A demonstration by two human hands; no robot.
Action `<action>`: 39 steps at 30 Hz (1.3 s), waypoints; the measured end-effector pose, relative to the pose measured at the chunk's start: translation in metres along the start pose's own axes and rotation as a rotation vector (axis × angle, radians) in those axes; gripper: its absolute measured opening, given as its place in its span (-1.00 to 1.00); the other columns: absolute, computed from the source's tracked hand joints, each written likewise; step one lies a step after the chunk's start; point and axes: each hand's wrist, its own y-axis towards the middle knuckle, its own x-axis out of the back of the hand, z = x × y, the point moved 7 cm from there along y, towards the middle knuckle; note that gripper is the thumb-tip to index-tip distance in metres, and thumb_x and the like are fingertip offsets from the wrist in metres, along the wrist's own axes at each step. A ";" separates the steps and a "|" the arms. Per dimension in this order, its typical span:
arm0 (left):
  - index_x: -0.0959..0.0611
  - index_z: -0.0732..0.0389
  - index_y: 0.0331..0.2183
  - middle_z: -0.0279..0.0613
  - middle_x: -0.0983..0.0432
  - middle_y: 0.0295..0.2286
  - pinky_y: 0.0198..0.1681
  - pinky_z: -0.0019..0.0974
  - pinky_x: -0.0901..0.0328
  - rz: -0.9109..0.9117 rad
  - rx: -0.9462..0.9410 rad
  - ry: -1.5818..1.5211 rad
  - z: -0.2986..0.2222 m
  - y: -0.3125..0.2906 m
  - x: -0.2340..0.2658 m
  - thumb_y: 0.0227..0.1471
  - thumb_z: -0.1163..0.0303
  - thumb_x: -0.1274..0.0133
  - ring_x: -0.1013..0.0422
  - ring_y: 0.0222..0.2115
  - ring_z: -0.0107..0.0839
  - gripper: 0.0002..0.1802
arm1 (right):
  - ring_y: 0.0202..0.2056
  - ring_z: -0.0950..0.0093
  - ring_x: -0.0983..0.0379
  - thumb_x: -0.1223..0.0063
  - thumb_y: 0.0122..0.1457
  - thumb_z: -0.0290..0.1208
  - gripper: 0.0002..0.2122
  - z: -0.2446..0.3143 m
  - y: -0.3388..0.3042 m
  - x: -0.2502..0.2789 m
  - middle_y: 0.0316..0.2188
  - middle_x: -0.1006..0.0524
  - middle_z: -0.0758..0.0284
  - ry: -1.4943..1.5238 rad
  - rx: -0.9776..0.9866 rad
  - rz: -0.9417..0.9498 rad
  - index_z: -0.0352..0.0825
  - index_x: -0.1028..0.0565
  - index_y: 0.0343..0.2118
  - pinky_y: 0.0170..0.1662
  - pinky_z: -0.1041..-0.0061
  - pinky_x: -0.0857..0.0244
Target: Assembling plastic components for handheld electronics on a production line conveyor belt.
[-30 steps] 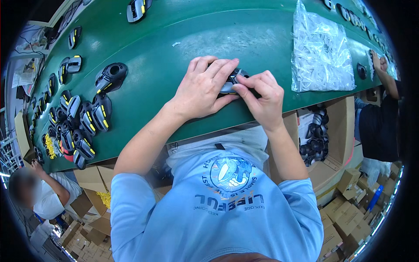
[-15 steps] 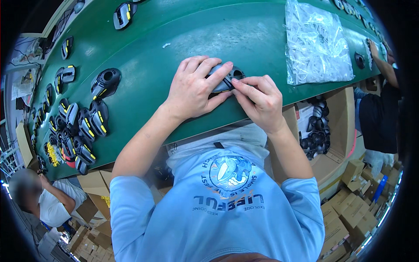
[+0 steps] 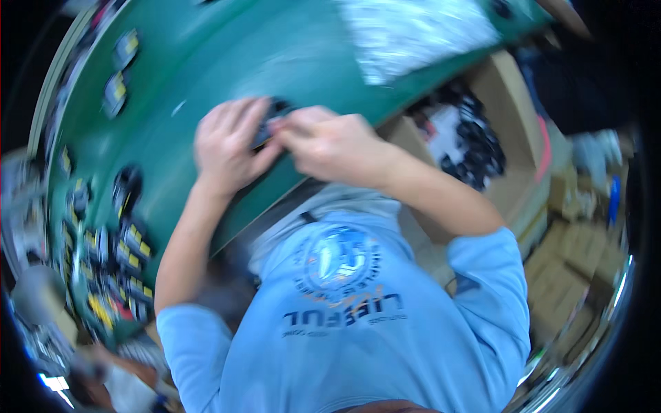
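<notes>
Over the green tabletop, my left hand (image 3: 231, 144) is closed around a dark plastic housing (image 3: 277, 109), mostly hidden under the fingers. My right hand (image 3: 323, 141) presses against the housing's right side with thumb and fingertips pinched together. Whatever the pinch may hold is too small and smeared to make out. Motion blurs the whole view. To the left lies a heap of similar dark housings (image 3: 131, 241) with yellow strips, and one apart from it, a dark housing with a round hole (image 3: 127, 186).
A clear plastic bag (image 3: 420, 34) of pale pieces lies at the far right of the green table (image 3: 289, 55). Below its edge stands an open cardboard box (image 3: 513, 103) holding dark parts (image 3: 471, 138). A co-worker sits at lower left; another person's arm (image 3: 568, 17) shows at upper right.
The view has turned and blurred, so the bag and box appear higher and further left. My hands, still together on the housing, appear further left in the picture.
</notes>
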 end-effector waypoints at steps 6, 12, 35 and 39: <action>-0.64 0.29 0.12 0.06 -0.63 0.03 0.13 0.06 -0.38 0.019 0.015 -0.028 0.003 -0.014 -0.002 0.05 0.21 -0.40 -0.53 -0.01 0.09 -0.35 | -0.14 0.38 -0.61 -0.46 0.12 -0.21 -0.53 -0.035 -0.062 0.061 -0.13 -0.68 0.34 0.059 -0.070 -0.242 -0.20 -0.65 0.10 -0.28 0.33 -0.58; -0.57 0.33 0.20 0.15 -0.58 0.06 0.18 0.06 -0.36 0.065 0.005 0.002 0.000 -0.006 -0.004 0.05 0.34 -0.39 -0.49 0.04 0.13 -0.29 | -0.23 0.20 -0.73 -0.27 0.33 -0.27 -0.80 -0.225 -0.286 0.078 -0.28 -0.75 0.16 -0.032 -1.101 -0.309 -0.27 -0.75 -0.15 -0.17 0.28 -0.55; -0.51 0.31 0.23 0.01 -0.64 -0.04 0.12 0.04 -0.38 -0.047 0.123 -0.074 0.006 -0.009 -0.001 -0.04 0.08 -0.51 -0.51 -0.05 0.06 -0.08 | -0.06 0.18 -0.73 -0.37 0.04 -0.71 -0.74 -0.063 0.009 0.084 -0.03 -0.75 0.13 0.107 0.021 -0.553 -0.35 -0.68 -0.18 -0.02 0.26 -0.61; -0.46 0.33 0.27 0.00 -0.64 -0.03 0.09 0.02 -0.41 -0.095 0.131 -0.139 0.008 -0.013 0.001 -0.07 0.14 -0.54 -0.53 -0.05 0.04 -0.02 | -0.10 0.17 -0.73 -0.42 0.05 -0.65 -0.77 -0.051 0.031 0.033 -0.05 -0.75 0.14 0.187 0.031 -0.436 -0.35 -0.64 -0.23 -0.05 0.26 -0.62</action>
